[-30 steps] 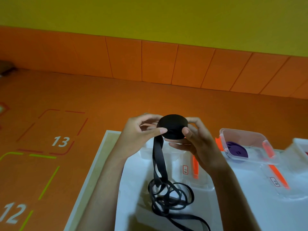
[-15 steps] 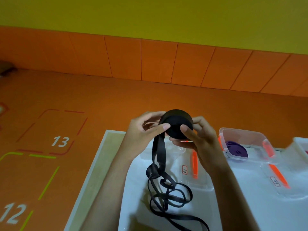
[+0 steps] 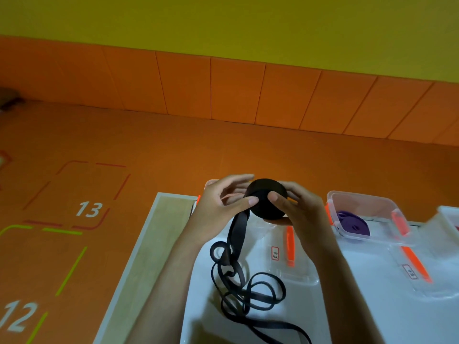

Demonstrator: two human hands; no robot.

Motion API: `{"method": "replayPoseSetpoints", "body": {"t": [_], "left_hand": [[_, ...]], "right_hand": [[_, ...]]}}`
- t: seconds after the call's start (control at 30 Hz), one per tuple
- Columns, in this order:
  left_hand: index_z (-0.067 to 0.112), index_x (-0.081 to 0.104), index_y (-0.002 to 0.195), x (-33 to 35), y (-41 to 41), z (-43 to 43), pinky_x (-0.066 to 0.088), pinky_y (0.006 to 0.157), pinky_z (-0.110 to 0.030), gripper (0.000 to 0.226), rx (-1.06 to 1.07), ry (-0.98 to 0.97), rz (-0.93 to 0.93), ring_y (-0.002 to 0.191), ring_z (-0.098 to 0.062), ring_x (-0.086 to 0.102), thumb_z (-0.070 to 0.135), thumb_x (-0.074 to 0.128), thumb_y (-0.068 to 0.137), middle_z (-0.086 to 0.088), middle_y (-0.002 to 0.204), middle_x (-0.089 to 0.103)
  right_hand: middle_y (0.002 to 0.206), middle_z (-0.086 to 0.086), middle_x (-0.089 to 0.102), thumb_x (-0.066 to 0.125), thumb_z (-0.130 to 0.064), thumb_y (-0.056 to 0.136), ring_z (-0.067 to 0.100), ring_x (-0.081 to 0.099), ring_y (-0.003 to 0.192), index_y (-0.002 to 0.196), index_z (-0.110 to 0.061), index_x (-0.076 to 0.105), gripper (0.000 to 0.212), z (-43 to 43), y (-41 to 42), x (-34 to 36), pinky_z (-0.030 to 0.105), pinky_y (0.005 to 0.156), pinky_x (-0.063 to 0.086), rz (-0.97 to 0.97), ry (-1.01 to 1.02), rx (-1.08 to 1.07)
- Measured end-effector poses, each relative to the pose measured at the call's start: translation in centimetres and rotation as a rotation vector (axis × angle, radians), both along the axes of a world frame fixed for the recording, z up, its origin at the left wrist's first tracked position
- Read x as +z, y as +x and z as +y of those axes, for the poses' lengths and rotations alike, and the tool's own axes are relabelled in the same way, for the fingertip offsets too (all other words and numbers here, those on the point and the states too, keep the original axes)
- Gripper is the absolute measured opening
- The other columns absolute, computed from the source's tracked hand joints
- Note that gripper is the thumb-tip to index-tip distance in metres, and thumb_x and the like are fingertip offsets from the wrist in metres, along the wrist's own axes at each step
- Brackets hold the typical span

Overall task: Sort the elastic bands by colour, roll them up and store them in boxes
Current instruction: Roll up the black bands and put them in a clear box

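"Head view, centre frame: the hands?"
"Thumb and fingers of left hand [image 3: 221, 204] and right hand [image 3: 298, 212] pinch the black band roll [image 3: 267, 204] above the table [image 3: 372, 319]; its loose tail [image 3: 238, 232] hangs into a tangle, lower centre."

We count two hands, left hand [image 3: 218, 207], right hand [image 3: 300, 212]; one black band [image 3: 267, 202]; one purple band [image 3: 352, 223]; two boxes in plain view, middle box [image 3: 387, 207], right box [image 3: 447, 219]; two lids, left lid [image 3: 298, 271], right lid [image 3: 442, 281].
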State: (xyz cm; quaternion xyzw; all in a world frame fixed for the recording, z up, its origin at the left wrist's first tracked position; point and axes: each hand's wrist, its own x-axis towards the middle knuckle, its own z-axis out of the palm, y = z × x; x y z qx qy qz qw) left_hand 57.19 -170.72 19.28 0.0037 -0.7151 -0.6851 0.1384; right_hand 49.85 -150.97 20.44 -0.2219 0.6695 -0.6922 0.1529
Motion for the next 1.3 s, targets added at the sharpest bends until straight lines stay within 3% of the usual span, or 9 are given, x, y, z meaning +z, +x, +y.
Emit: {"method": "replayPoseSetpoints", "body": {"t": [0.2, 0.4, 0.53, 0.73, 0.83, 0.97, 1.17, 1.23, 1.3], "left_hand": [[0.034, 0.064, 0.141, -1.1, 0.6, -1.6, 0.050, 0.111, -0.039, 0.054, -0.151, -0.104, -0.165, 0.135, -0.007, 0.059, 0.032, 0.083, 0.091, 0.017, 0.141, 0.065], [0.021, 0.076, 0.120, -0.8, -0.2, -1.6, 0.055, 0.094, -0.021, 0.032, -0.113, -0.111, -0.169, 0.113, -0.007, 0.073, 0.016, 0.085, 0.089, 0.011, 0.116, 0.079], [0.019, 0.080, 0.114, -0.4, 0.1, -2.0, 0.058, 0.086, -0.020, 0.030, -0.088, -0.143, -0.111, 0.102, -0.009, 0.076, 0.012, 0.088, 0.086, 0.007, 0.106, 0.082], [0.030, 0.072, 0.130, -2.5, 0.0, -0.8, 0.052, 0.107, -0.023, 0.040, -0.078, -0.148, -0.091, 0.127, -0.004, 0.065, 0.041, 0.078, 0.092, 0.018, 0.130, 0.073], [0.034, 0.068, 0.134, -6.3, 0.0, -1.7, 0.044, 0.104, -0.016, 0.040, 0.044, -0.207, -0.277, 0.126, 0.006, 0.059, 0.055, 0.044, 0.109, 0.026, 0.129, 0.069], [0.028, 0.062, 0.111, -13.9, 0.3, -3.2, 0.044, 0.075, -0.032, 0.033, -0.033, -0.682, -0.635, 0.096, -0.027, 0.066, 0.031, 0.029, 0.117, 0.001, 0.104, 0.071], [0.030, 0.066, 0.134, -19.1, 1.0, -1.9, 0.046, 0.078, -0.017, 0.039, -0.291, -0.622, -0.799, 0.109, -0.023, 0.063, 0.021, 0.038, 0.109, 0.008, 0.120, 0.063], [0.036, 0.065, 0.135, -19.4, 1.0, -1.8, 0.047, 0.084, -0.024, 0.046, -0.346, -0.583, -0.845, 0.110, -0.019, 0.060, 0.035, 0.039, 0.098, 0.010, 0.122, 0.063], [0.038, 0.066, 0.133, -20.1, 1.1, -1.6, 0.051, 0.101, -0.035, 0.040, -0.412, -0.567, -0.866, 0.119, -0.021, 0.062, 0.023, 0.048, 0.100, 0.007, 0.129, 0.067]], "right_hand": [[0.111, 0.007, 0.079, 0.077, -0.023, 0.089, 0.028, 0.076, 0.106, 0.115, -0.016, 0.077, 0.027, 0.4, 0.1, -1.2, 0.040, 0.073, 0.066, 0.025, -0.033, -0.008], [0.115, 0.016, 0.074, 0.090, -0.047, 0.078, 0.038, 0.074, 0.108, 0.107, -0.009, 0.074, 0.050, 0.3, 0.6, -1.5, 0.049, 0.071, 0.065, -0.179, -0.182, 0.017], [0.124, 0.015, 0.070, 0.090, -0.044, 0.078, 0.039, 0.070, 0.117, 0.114, -0.010, 0.071, 0.053, 1.1, 0.3, -1.6, 0.051, 0.081, 0.064, -0.258, -0.187, 0.160], [0.115, 0.005, 0.074, 0.087, -0.057, 0.076, 0.036, 0.074, 0.109, 0.113, -0.023, 0.076, 0.052, 0.4, 0.5, -1.6, 0.048, 0.071, 0.066, -0.135, -0.080, 0.025], [0.112, 0.005, 0.074, 0.085, -0.048, 0.081, 0.035, 0.074, 0.110, 0.113, -0.026, 0.077, 0.039, 0.6, 0.7, -2.4, 0.047, 0.070, 0.066, -0.111, -0.053, 0.010], [0.110, 0.005, 0.075, 0.081, -0.041, 0.085, 0.031, 0.074, 0.111, 0.116, -0.028, 0.075, 0.034, 0.9, 0.9, -3.1, 0.043, 0.070, 0.066, -0.110, -0.008, 0.068], [0.110, 0.006, 0.075, 0.079, -0.035, 0.088, 0.032, 0.075, 0.109, 0.113, -0.026, 0.075, 0.027, 2.2, 1.0, -3.6, 0.044, 0.071, 0.066, -0.186, 0.031, 0.076], [0.112, 0.007, 0.074, 0.075, -0.032, 0.090, 0.031, 0.075, 0.108, 0.116, -0.022, 0.074, 0.027, 3.1, 1.0, -4.0, 0.044, 0.070, 0.066, -0.202, 0.046, 0.060], [0.113, 0.009, 0.073, 0.076, -0.033, 0.090, 0.031, 0.075, 0.107, 0.118, -0.018, 0.073, 0.032, 4.0, 0.9, -4.3, 0.045, 0.070, 0.066, -0.213, 0.054, 0.031]]}}
